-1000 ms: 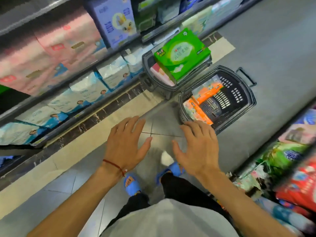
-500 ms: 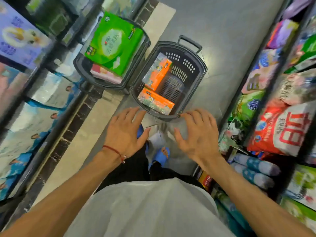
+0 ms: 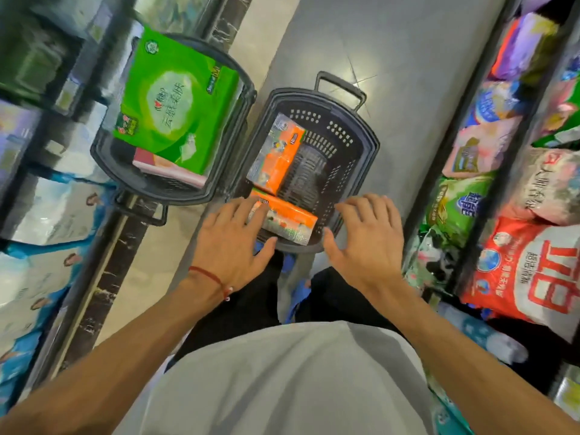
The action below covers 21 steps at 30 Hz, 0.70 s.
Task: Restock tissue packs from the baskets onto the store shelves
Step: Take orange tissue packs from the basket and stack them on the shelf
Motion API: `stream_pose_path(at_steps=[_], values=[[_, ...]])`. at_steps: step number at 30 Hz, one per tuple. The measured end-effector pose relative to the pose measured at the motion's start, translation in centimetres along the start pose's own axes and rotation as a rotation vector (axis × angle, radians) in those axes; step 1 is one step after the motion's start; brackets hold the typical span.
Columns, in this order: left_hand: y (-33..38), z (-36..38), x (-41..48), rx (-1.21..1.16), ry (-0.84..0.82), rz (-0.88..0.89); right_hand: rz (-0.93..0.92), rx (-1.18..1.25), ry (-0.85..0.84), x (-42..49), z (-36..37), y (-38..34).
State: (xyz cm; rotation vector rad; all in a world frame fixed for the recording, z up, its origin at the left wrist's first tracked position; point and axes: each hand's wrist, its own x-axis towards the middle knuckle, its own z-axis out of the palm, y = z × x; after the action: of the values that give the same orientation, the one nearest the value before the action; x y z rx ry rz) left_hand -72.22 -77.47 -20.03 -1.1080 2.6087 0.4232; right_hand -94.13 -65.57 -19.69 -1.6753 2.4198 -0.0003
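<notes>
At nine o'clock the left shelves hold blurred blue-and-white packs. Toward ten o'clock a dark basket stands on the floor against them, with a large green tissue pack lying tilted across its top and a pink pack partly showing beneath it. Just beside it, near twelve o'clock, a second basket has its handle at the far end and two orange tissue packs inside: the far orange pack along its left wall and the near orange pack across the near end. The left hand, a red string bracelet at the wrist, is spread flat and holds nothing; its fingertips overlap the near orange pack's left end, though contact cannot be judged. The right hand, equally spread and empty, hovers over the second basket's near right corner. At three o'clock the right shelves carry bagged goods, among them a red bag.
</notes>
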Motion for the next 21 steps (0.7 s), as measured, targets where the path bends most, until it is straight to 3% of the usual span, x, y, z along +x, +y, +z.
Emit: stream_pose_path(at_steps=[5,10,21], values=[[-2.8,-1.5,4.3,-0.020,0.030,-0.042,-0.133,-0.030,0.050,5.9,-0.3,0.4],[-3.0,-1.5,7.0,-0.088,0.056,-0.180,-0.293,-0.043,-0.013,11.6,0.1,2.2],[3.4,3.3,12.0,-0.211,0.037,-0.561,-0.620,-0.104,-0.222,23.0,2.7,7.9]])
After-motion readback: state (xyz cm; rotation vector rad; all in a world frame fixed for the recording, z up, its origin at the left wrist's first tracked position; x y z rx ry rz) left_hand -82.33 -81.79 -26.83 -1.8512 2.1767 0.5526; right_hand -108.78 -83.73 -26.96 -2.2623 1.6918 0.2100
